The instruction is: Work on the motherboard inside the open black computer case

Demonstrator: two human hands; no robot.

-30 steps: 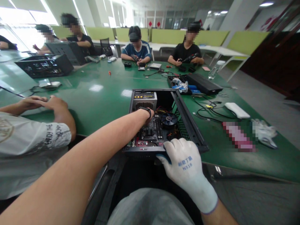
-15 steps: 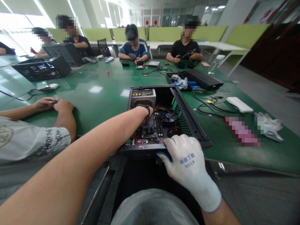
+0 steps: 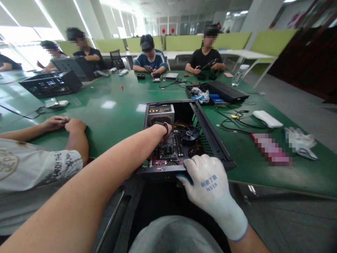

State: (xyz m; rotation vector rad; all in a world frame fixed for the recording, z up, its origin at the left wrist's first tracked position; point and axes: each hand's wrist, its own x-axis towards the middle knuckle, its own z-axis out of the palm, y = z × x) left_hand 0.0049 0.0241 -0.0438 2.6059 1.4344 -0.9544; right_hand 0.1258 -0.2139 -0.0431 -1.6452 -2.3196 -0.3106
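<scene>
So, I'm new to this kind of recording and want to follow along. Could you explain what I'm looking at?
There's no robot: a person works with two hands, seen by a camera worn on their head, looking forward and down. On the green table sits an open computer case. The gloved right hand grips its near edge. The bare left hand reaches inside, near the power supply; whether it holds anything is hidden. A fan also shows inside. Further right lie a white oblong object and a pale glove. The bare hands at far left are a co-worker's.
</scene>
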